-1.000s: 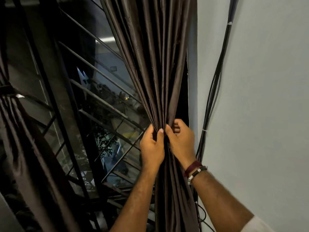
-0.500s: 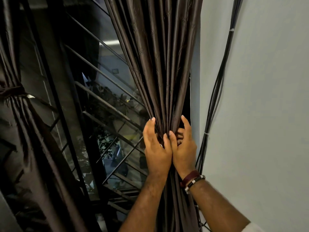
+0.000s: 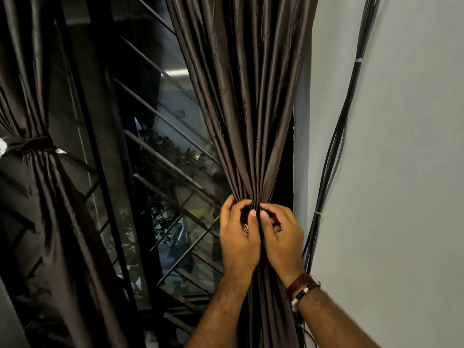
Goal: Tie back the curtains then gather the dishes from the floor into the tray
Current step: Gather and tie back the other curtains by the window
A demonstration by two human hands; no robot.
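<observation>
The right-hand curtain [image 3: 248, 109], a dark brown pleated panel, is hanging in the upper centre of the frame and is narrowing into a tight bunch at centre frame. Both hands are gripping that bunch from either side. The left hand [image 3: 238, 244] is sitting on the left flank of the bunch, its fingers curling round the gathered folds and its thumb pointing upward along the front. The right hand [image 3: 282, 243] is sitting just beside it on the right flank, its fingers curling inward against the fabric and its thumb lying next to the left thumb. The two thumbs are touching or nearly touching; which cannot be told. A small metallic item is showing at the left fingers, too small to identify. Below the hands the curtain is continuing down between the forearms to the bottom edge.

Dark bracelets [image 3: 302, 288] are circling the right wrist.

At the left edge of the frame, the left-hand curtain [image 3: 47, 209] is hanging already cinched by a dark tie-back [image 3: 35, 144]. Between the two curtains, a window grille [image 3: 160, 172] with slanting bars is crossing dark glass. To the right, a bundle of black cables [image 3: 334, 151] is running down the pale wall [image 3: 401, 172].
</observation>
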